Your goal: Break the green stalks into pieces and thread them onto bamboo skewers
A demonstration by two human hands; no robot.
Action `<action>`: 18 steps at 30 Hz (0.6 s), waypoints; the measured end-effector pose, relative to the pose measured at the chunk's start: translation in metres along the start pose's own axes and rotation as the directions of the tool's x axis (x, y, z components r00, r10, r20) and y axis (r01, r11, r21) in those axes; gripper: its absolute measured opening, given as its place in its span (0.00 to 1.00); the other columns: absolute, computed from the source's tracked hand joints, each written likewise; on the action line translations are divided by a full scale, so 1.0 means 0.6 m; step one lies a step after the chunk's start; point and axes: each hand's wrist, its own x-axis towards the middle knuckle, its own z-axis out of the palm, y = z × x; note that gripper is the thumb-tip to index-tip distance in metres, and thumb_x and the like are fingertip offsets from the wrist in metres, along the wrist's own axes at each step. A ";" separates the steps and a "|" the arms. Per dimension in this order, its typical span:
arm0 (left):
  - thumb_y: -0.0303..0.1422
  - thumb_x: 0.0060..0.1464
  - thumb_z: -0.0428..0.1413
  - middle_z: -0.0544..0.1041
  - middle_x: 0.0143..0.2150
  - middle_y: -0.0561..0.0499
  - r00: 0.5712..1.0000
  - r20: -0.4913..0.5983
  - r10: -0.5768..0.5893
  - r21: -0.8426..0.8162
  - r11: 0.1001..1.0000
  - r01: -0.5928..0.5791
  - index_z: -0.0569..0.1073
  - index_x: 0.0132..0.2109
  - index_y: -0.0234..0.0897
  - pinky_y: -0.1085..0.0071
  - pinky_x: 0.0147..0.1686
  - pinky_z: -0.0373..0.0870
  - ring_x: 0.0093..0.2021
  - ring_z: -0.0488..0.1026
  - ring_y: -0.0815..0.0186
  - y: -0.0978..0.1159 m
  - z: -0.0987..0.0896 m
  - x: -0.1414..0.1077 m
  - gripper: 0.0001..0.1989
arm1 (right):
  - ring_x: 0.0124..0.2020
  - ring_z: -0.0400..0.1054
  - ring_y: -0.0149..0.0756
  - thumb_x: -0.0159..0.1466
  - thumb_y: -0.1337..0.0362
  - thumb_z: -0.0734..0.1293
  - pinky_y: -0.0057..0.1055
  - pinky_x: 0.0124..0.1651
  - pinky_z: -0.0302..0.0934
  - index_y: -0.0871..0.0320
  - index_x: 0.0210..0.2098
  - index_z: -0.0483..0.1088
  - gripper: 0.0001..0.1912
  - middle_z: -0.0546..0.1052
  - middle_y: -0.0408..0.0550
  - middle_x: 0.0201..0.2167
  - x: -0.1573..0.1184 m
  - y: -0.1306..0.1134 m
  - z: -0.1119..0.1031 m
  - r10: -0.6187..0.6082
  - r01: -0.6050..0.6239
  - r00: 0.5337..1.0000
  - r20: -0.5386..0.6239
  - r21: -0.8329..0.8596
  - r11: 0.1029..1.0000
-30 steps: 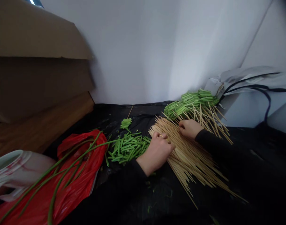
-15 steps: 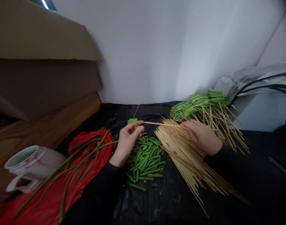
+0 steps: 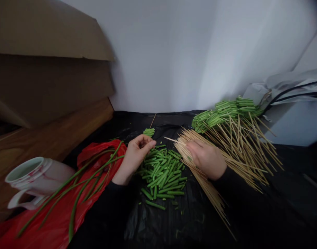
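hands [image 3: 206,157] apart, skewer [image 3: 171,139] tip in gap between

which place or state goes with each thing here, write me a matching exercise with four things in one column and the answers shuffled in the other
Things
1. mug
2. red plastic bag
3. right hand
4. cut green pieces

Places, colours or states
a. spread under long green stems
b. in a loose heap on the black sheet
c. pale, with reddish marks
d. holding a thin pointed stick

Right pairs: 1-c, 2-a, 3-d, 4-b
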 end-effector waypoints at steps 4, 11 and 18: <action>0.39 0.47 0.65 0.70 0.21 0.56 0.927 0.343 -0.149 0.131 0.985 0.110 0.75 0.28 0.33 0.77 0.22 0.56 0.21 0.61 0.74 -0.002 -0.012 -0.001 0.13 | 0.29 0.70 0.33 0.70 0.65 0.57 0.29 0.33 0.55 0.57 0.34 0.71 0.13 0.78 0.45 0.28 -0.015 0.011 0.004 0.001 -0.111 0.948 0.319 0.325 0.939; 0.34 0.48 0.64 0.76 0.27 0.50 0.912 0.403 -0.075 0.379 0.921 -0.092 0.81 0.29 0.36 0.75 0.26 0.62 0.26 0.68 0.68 -0.019 -0.010 -0.006 0.06 | 0.30 0.73 0.37 0.69 0.68 0.58 0.30 0.32 0.54 0.57 0.34 0.68 0.10 0.79 0.46 0.29 -0.024 0.025 0.026 0.114 -0.251 0.859 0.499 0.217 0.943; 0.32 0.48 0.64 0.73 0.29 0.51 0.897 0.439 -0.054 0.470 0.865 -0.178 0.83 0.34 0.39 0.74 0.29 0.62 0.29 0.68 0.68 -0.019 -0.003 -0.014 0.05 | 0.32 0.73 0.37 0.71 0.64 0.56 0.30 0.33 0.54 0.56 0.38 0.70 0.12 0.79 0.46 0.32 -0.022 0.011 0.023 0.057 -0.154 0.924 0.378 0.231 0.961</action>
